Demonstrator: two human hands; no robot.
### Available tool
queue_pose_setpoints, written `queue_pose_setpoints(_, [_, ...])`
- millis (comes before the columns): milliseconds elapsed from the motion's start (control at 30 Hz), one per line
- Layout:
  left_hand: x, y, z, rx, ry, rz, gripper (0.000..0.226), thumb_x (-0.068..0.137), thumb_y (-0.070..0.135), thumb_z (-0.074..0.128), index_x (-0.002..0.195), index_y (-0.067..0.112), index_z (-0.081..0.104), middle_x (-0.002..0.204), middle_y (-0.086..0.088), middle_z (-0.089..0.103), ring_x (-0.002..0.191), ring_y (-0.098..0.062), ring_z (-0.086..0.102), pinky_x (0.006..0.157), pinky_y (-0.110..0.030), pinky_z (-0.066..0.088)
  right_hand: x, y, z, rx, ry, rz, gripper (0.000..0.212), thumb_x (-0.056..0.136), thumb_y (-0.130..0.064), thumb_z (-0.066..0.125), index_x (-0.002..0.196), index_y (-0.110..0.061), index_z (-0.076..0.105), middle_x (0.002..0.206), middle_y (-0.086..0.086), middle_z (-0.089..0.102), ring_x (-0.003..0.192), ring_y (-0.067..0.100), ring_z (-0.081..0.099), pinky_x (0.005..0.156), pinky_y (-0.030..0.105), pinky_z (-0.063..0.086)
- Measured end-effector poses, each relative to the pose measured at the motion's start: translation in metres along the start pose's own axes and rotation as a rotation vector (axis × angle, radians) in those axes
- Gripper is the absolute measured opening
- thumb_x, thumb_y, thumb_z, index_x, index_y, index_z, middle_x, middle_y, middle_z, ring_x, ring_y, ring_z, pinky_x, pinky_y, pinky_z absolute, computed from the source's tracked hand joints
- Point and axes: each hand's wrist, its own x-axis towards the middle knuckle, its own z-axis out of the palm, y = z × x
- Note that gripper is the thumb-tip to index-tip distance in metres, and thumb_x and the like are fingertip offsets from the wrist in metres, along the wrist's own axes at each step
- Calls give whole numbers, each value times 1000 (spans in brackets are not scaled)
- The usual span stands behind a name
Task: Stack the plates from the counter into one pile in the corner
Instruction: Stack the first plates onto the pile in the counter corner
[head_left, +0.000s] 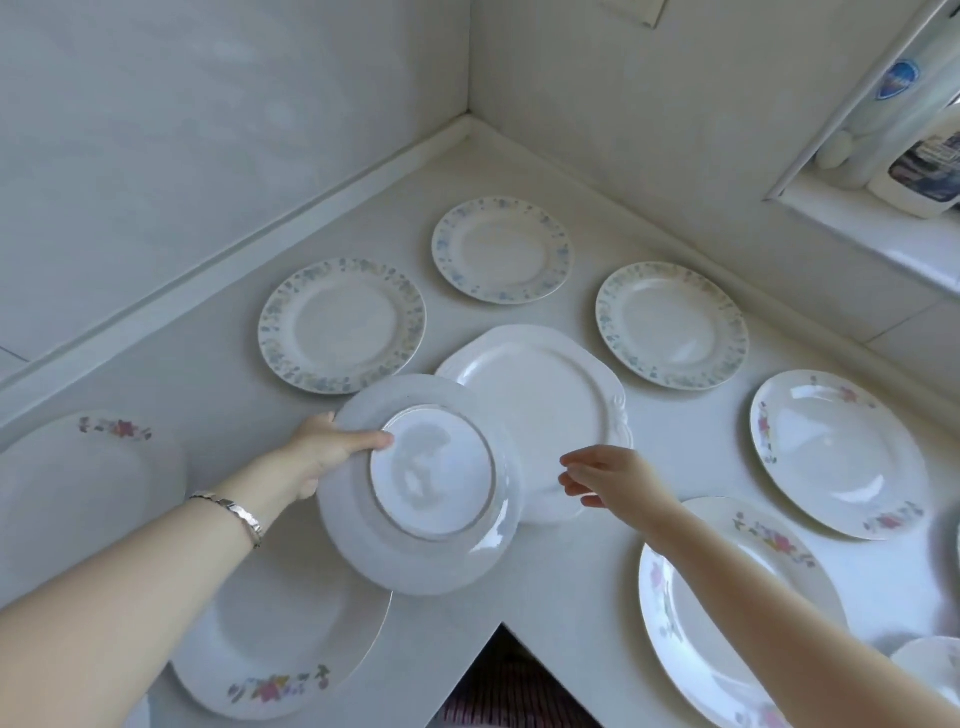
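1. The counter is L-shaped and my plates are scattered all over it, each lying flat on its own. Nearest the corner are three with blue rims: the back blue-rim plate, the left blue-rim plate and the right blue-rim plate.
2. Between those and me sits the scalloped white plate, flat on the counter.
3. The pink-flower ones are split. The far right plate and near right plate are on one side, and the far left plate and near left plate are on the other. My left forearm covers part of that last one.
4. My left hand grips the lifted plate by its left rim. The thumb lies across the underside, reaching the foot ring, and my other fingers are tucked behind the plate where I can't see them. The plate is tilted with its bottom facing me, and its upper right edge overlaps the scalloped white plate in view. There's a silver bracelet on that wrist.
5. My right hand reaches in over the near edge of the scalloped white plate. The fingers are loosely spread, pointing toward the lifted plate, and they hold nothing. I honestly can't tell whether they touch the scalloped one.
6. Some bottles stand on the windowsill at the top right.
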Motion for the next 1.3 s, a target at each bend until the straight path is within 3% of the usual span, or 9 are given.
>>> queue_pose_setpoints(333, [-120, 85, 82, 1069, 102, 1224, 25, 58, 13, 71, 68, 20, 49, 47, 4, 50, 46, -28, 51, 44, -22, 25, -10, -88, -57, 491, -375, 316, 85, 75, -71, 46, 108, 8, 50, 91, 25, 70, 70, 33, 72, 43, 26, 55])
queue_pose_setpoints(467, [-134, 84, 94, 1459, 167, 1685, 30, 41, -2, 71, 61, 18, 62, 47, 4, 49, 37, -15, 46, 34, -19, 30, -16, -74, -72, 397, -269, 269, 33, 89, -31, 56, 113, -8, 57, 75, 7, 69, 58, 17, 68, 47, 23, 56])
queue_pose_setpoints(633, [-116, 65, 102, 1321, 103, 1895, 13, 70, 5, 67, 66, 18, 66, 55, 4, 54, 48, -16, 52, 42, -23, 44, -15, -24, -66, 499, -70, 82, 16, 91, -18, 53, 94, -6, 63, 85, 11, 67, 63, 16, 65, 48, 23, 56])
queue_pose_setpoints(733, [-93, 48, 93, 1254, -72, 1740, 32, 87, 42, 52, 90, 18, 73, 95, -1, 72, 92, -21, 67, 84, -34, 54, -15, -4, -66, 507, 6, -36, 17, 91, -20, 52, 98, -9, 64, 89, 11, 70, 70, 20, 67, 51, 27, 57])
queue_pose_setpoints(800, [-80, 42, 87, 1033, -181, 1319, 69, 85, 66, 30, 122, 16, 59, 138, -5, 46, 132, -19, 38, 112, -33, 25, -12, 5, -68, 469, 70, -108, 17, 91, -22, 52, 98, -14, 66, 85, 8, 73, 68, 20, 70, 53, 31, 58])
queue_pose_setpoints(867, [-66, 39, 88, 610, -70, 783, 83, 83, 70, 26, 142, 13, 31, 150, -3, 20, 142, -13, 11, 113, -25, 8, -7, 11, -69, 428, 114, -147, 16, 90, -23, 53, 96, -18, 68, 80, 3, 75, 67, 18, 71, 51, 33, 58])
queue_pose_setpoints(967, [-34, 37, 98, 236, 29, 233, 53, 90, 45, 48, 128, 7, 49, 140, -14, 46, 130, -25, 42, 107, -31, 32, 5, 19, -65, 423, 129, -128, 15, 89, -23, 55, 93, -17, 68, 78, 3, 74, 65, 17, 71, 50, 31, 57])
queue_pose_setpoints(1100, [-1, 32, 104, 287, 83, 173, 27, 83, 27, 64, 101, 7, 58, 101, -9, 67, 83, -22, 62, 57, -19, 46, 31, 27, -52, 366, 162, -83, 11, 90, -21, 56, 88, -19, 66, 76, 1, 70, 56, 10, 69, 44, 24, 54])
queue_pose_setpoints(1300, [28, 37, 98, 680, 70, 110, 51, 81, 45, 61, 111, 5, 55, 109, -11, 64, 90, -28, 64, 73, -31, 50, 72, 27, -39, 75, 281, -56, 24, 89, -23, 57, 99, -1, 61, 81, 12, 62, 62, 21, 57, 47, 28, 47])
